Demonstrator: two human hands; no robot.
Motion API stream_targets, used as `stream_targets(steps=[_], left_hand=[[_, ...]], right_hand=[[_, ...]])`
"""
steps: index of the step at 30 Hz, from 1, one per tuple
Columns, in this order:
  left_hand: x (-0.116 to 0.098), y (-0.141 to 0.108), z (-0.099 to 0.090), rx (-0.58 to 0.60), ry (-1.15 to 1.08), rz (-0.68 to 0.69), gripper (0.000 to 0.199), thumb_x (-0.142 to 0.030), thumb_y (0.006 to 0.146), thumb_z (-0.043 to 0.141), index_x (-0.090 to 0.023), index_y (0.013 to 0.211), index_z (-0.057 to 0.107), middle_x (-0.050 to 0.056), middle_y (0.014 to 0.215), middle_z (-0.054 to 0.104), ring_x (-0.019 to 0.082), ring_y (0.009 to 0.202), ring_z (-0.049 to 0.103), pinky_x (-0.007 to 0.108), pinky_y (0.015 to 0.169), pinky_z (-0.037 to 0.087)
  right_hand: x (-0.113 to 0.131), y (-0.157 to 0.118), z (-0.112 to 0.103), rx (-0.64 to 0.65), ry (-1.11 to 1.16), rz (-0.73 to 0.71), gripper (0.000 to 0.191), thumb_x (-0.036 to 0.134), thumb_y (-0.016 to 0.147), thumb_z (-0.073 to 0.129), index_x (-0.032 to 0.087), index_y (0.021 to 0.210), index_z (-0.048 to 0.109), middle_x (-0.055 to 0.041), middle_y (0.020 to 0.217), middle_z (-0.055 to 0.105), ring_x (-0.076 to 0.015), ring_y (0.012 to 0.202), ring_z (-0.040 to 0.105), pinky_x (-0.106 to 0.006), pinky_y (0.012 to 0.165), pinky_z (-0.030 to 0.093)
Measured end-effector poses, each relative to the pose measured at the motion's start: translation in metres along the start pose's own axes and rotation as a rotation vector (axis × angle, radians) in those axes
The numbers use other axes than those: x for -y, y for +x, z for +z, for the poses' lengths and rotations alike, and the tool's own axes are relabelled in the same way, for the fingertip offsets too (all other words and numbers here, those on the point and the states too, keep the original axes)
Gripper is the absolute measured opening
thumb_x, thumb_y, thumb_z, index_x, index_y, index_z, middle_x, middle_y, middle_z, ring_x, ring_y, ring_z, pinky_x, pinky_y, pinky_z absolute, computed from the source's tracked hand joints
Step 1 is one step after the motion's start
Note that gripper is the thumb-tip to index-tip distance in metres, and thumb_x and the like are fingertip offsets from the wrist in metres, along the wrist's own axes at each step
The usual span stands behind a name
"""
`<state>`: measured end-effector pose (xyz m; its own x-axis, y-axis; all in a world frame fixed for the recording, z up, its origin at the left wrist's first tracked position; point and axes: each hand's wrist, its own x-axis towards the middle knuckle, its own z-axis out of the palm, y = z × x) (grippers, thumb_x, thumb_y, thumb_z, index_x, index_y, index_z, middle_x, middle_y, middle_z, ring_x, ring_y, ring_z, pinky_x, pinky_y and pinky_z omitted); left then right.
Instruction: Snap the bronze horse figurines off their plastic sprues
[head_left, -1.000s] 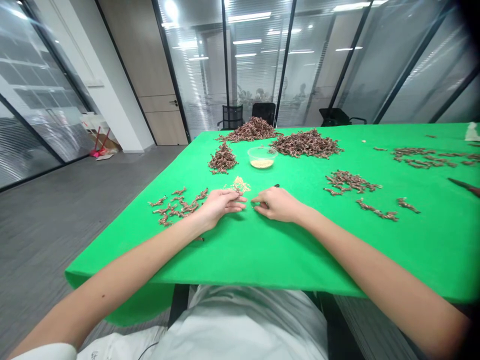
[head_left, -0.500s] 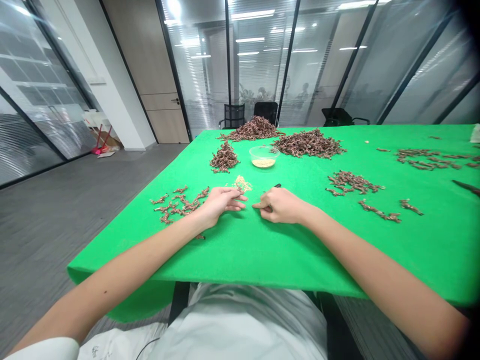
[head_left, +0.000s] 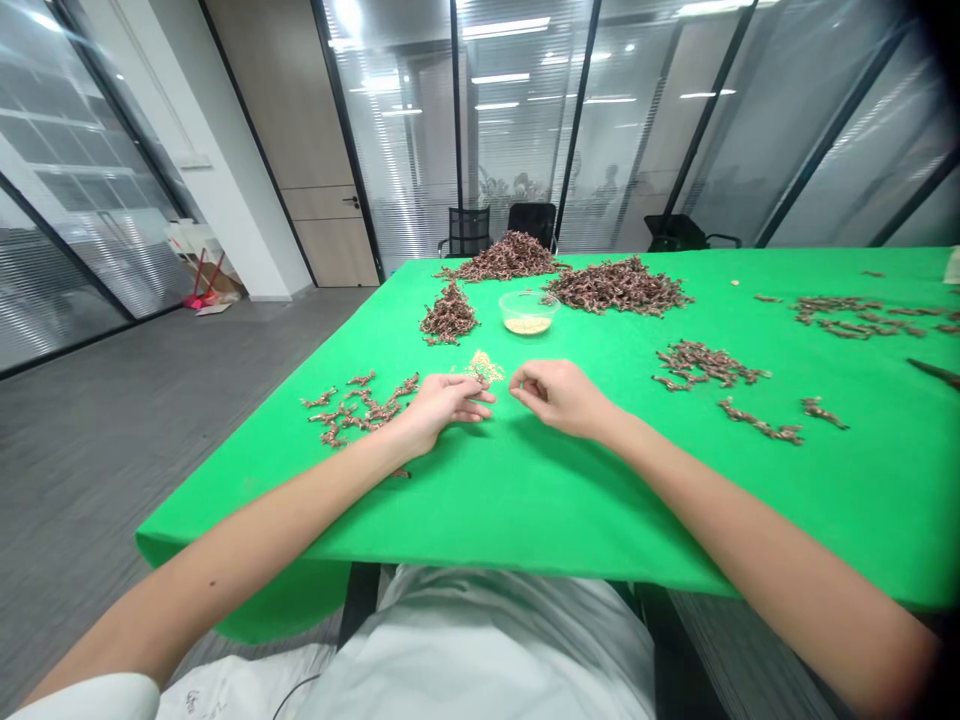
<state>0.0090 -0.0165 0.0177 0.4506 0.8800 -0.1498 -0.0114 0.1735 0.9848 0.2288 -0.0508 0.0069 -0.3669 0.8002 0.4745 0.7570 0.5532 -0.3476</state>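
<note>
My left hand (head_left: pixel 446 402) rests on the green cloth (head_left: pixel 480 500) with its fingers curled, just below a small heap of golden grains (head_left: pixel 485 367). Whether it holds anything is too small to tell. My right hand (head_left: pixel 559 398) sits a little to the right of that heap, thumb and fingertips drawn together, and its fingertips hide whatever may lie between them. Left of my left hand lies a scatter of knobbly brown sprigs (head_left: pixel 360 408). One stray sprig (head_left: pixel 401 473) lies just below my left wrist.
A clear plastic bowl (head_left: pixel 528 311) of pale grains stands among large heaps of brown sprigs (head_left: pixel 618 287) at the far side. More sprigs (head_left: pixel 709 364) lie to the right, with a dark slender object (head_left: pixel 932 372) at the right edge. The cloth's near edge hangs over my lap.
My right hand has shifted slightly toward the far side, and its fingers have drawn together. The dark tip that showed above it is no longer visible. My left hand has barely moved.
</note>
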Motion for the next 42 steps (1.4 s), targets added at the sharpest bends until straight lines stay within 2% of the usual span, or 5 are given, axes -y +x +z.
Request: stream_targets(steps=[10, 18, 25, 33, 42], left_hand=[[0.007, -0.001, 0.000, 0.102, 0.012, 0.063, 0.032, -0.024, 0.079, 0.084, -0.007, 0.101, 0.068, 0.018, 0.103, 0.076, 0.020, 0.076, 0.076, 0.028, 0.072, 0.062], [0.005, -0.006, 0.003, 0.231, 0.013, 0.108, 0.060, -0.036, 0.065, 0.093, -0.006, 0.109, 0.065, 0.015, 0.085, 0.077, 0.023, 0.076, 0.077, 0.029, 0.072, 0.061], [0.004, -0.006, 0.003, 0.217, 0.036, 0.116, 0.061, -0.037, 0.066, 0.093, -0.007, 0.110, 0.065, 0.014, 0.086, 0.077, 0.024, 0.076, 0.077, 0.027, 0.065, 0.060], [0.003, -0.007, 0.004, 0.214, 0.058, 0.131, 0.061, -0.037, 0.065, 0.093, -0.007, 0.111, 0.067, 0.014, 0.087, 0.077, 0.025, 0.075, 0.077, 0.029, 0.067, 0.061], [0.001, -0.007, 0.002, 0.238, 0.010, 0.121, 0.046, -0.024, 0.070, 0.089, -0.006, 0.109, 0.071, 0.015, 0.087, 0.078, 0.026, 0.078, 0.077, 0.031, 0.071, 0.062]], right_hand=[[0.014, 0.000, 0.003, -0.017, 0.300, 0.115, 0.026, 0.038, 0.090, 0.059, 0.014, 0.084, 0.068, 0.0024, 0.057, 0.053, -0.0100, 0.050, 0.041, -0.023, 0.050, 0.031], [0.021, 0.001, 0.005, -0.045, 0.472, 0.203, 0.031, 0.043, 0.084, 0.067, 0.012, 0.083, 0.071, 0.0024, 0.056, 0.053, -0.0092, 0.050, 0.040, -0.022, 0.046, 0.029], [0.021, 0.001, 0.006, -0.054, 0.538, 0.235, 0.033, 0.044, 0.084, 0.067, 0.012, 0.086, 0.073, -0.0030, 0.066, 0.066, -0.0110, 0.052, 0.048, -0.023, 0.048, 0.035], [0.023, 0.001, 0.006, -0.058, 0.557, 0.249, 0.034, 0.046, 0.085, 0.066, 0.012, 0.085, 0.073, -0.0030, 0.066, 0.066, -0.0110, 0.052, 0.049, -0.023, 0.047, 0.034], [0.023, 0.000, 0.005, -0.076, 0.541, 0.261, 0.037, 0.049, 0.088, 0.064, 0.013, 0.085, 0.072, -0.0069, 0.074, 0.073, -0.0123, 0.053, 0.053, -0.024, 0.048, 0.037]])
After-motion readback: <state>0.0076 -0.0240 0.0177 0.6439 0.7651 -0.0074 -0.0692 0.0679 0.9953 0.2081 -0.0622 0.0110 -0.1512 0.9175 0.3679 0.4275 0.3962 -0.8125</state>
